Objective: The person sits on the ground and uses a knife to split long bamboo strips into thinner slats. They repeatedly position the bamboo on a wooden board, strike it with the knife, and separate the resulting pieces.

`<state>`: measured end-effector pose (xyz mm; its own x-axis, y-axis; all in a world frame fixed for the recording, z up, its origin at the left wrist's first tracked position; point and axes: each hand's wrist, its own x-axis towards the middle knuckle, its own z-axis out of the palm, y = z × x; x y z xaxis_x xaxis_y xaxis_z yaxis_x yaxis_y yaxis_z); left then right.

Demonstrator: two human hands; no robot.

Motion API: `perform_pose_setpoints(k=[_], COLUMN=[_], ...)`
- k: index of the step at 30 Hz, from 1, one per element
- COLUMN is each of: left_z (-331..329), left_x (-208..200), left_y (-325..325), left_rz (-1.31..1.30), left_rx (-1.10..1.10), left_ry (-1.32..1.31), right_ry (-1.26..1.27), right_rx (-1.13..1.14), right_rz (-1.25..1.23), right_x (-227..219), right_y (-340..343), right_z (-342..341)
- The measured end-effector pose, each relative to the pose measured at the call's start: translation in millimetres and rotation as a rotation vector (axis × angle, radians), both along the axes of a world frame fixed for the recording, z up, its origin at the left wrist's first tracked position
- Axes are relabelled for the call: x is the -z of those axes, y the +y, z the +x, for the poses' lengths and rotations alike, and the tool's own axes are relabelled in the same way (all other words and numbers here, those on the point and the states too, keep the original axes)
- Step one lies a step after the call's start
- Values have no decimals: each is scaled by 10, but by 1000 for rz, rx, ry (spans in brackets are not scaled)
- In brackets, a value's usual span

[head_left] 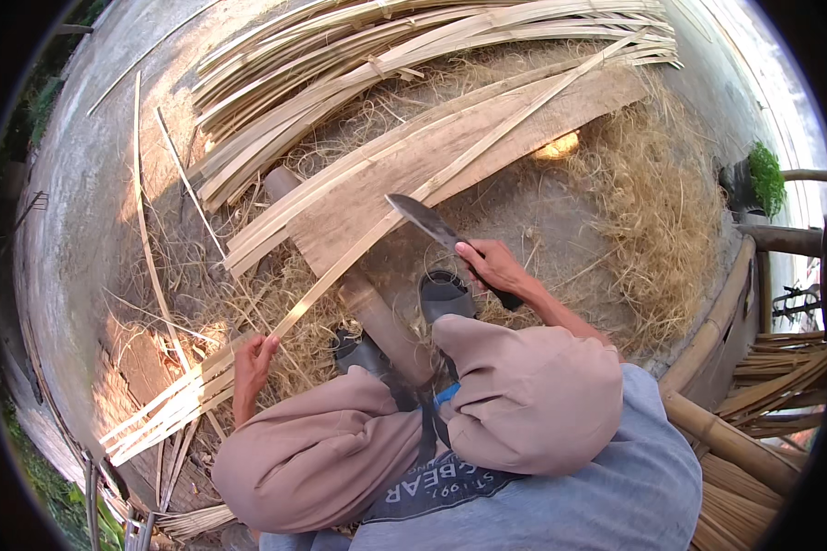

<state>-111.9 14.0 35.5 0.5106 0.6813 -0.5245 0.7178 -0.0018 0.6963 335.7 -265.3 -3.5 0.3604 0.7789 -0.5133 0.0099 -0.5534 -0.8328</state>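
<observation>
My right hand (494, 267) is closed round the dark handle of a large knife (425, 220), its broad blade pointing up and left. The blade tip lies over or against a long pale bamboo strip (358, 251); whether they touch I cannot tell. At the lower left, my left hand (254, 356) grips the near end of that strip between thumb and fingers. From there the strip runs diagonally up across a wooden board (340, 225) to the far bundle. Several more bamboo strips (285, 213) lie along the board's left edge.
A large pile of split bamboo strips (340, 73) lies beyond the board. Curly shavings (648, 211) heap at the right and spread over the ground. A shorter bundle (175, 404) sits by my left hand. Bamboo poles (730, 450) and a green plant (765, 177) stand at the right.
</observation>
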Motion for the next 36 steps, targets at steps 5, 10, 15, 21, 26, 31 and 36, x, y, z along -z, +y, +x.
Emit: perform_pose_setpoints(k=[5, 10, 15, 21, 26, 31, 36], left_z=[-192, -238, -249, -367, -255, -330, -229], left_x=[37, 128, 107, 186, 170, 157, 178], left_y=[-27, 35, -29, 23, 99, 5, -2], left_rz=[128, -6, -19, -39, -45, -84, -12], left_rx=[50, -16, -30, -58, -18, -118, -8], left_ry=[-6, 8, -17, -39, -1, -55, 6], right_ry=[87, 121, 4, 137, 208, 263, 131], right_rx=[556, 609, 306, 379, 447, 773, 189], right_rz=[25, 41, 0, 14, 22, 142, -19], right_x=[151, 88, 125, 173, 202, 220, 98], right_y=[138, 40, -78, -2, -69, 120, 51], right_z=[24, 170, 92, -88, -63, -65, -381])
